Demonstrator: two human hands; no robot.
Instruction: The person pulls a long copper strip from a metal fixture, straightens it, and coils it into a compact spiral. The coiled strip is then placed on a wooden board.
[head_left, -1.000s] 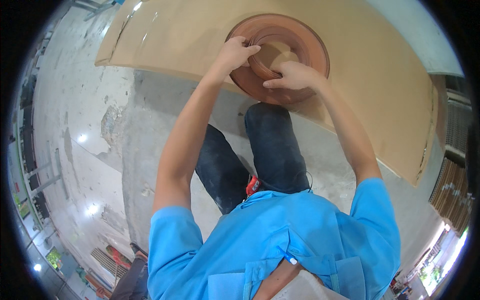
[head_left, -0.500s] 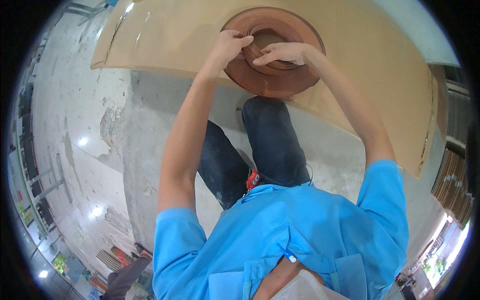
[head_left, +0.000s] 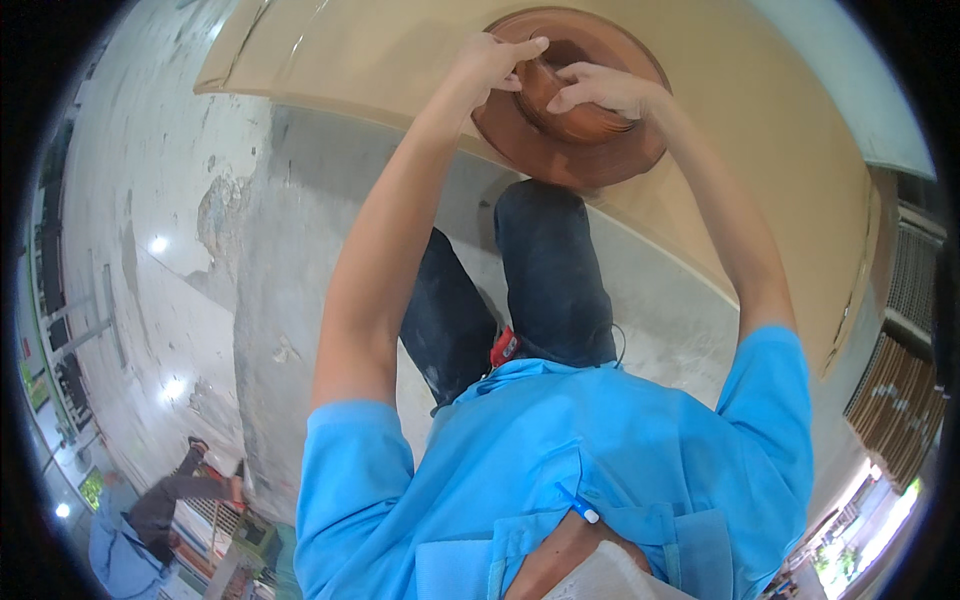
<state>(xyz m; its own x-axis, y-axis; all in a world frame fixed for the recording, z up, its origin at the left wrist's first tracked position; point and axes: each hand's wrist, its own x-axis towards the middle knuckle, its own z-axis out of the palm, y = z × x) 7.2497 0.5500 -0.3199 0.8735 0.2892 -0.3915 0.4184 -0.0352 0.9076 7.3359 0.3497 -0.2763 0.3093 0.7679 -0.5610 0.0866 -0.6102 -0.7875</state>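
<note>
A wide reddish-brown disc (head_left: 640, 160) lies on a tan surface in front of my knees, its lower edge overhanging toward me. In its middle rises a brown coil-like ring (head_left: 575, 120) with layered edges, around a dark hollow. My left hand (head_left: 495, 68) grips the ring's left rim, one finger stretched over the top and the others lower at its side. On the right, my right hand (head_left: 612, 92) has thumb and fingers closed over the ring's upper right edge. The fingertips inside the hollow are partly hidden, and the ring is smeared by motion.
The tan sheet-like surface (head_left: 780, 150) spreads to both sides, with creased ends. Below it are my dark-trousered knees (head_left: 550, 250) and a grey floor (head_left: 330, 220). Stacked brown cardboard (head_left: 895, 400) stands at the right. Another person (head_left: 150, 530) is at the lower left.
Both hands have shifted slightly up and right in the view, as have the disc and ring. The ring now looks more tilted and blurred. More of the other person shows at the lower left.
</note>
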